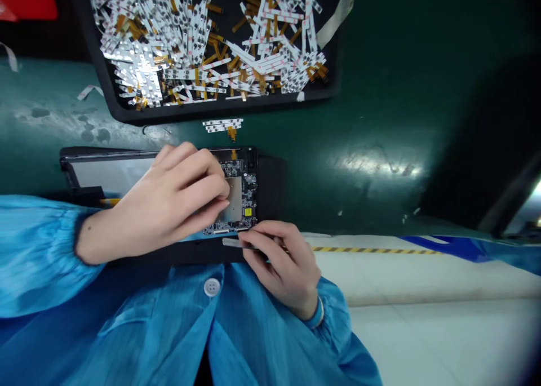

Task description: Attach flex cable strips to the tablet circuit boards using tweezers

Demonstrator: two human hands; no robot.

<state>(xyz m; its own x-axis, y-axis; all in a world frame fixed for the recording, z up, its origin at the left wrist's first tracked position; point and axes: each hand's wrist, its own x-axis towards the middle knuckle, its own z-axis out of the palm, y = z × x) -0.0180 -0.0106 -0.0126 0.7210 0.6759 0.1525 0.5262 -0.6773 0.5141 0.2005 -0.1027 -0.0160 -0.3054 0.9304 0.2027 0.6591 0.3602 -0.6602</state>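
An opened tablet-like device [114, 173] lies in front of me, its circuit board [249, 195] exposed at the right end with a yellow square sticker on it. Over the device, my left hand [181, 197] is closed, thumb and fingers pinched near the metal plate on the board. Whatever is between those fingertips is hidden. My right hand [281, 259] is at the board's lower right corner, fingers closed around a thin flat grey tool [232, 243] whose end sticks out to the left. Its kind cannot be made out. The right fingertips are close to the board's edge.
A black tray [228, 107] heaped with white strips and orange flex cables [186, 42] stands beyond the device. A few such strips [222, 125] lie on the green table [359, 166] between them. A red object [27, 1] is at the far left.
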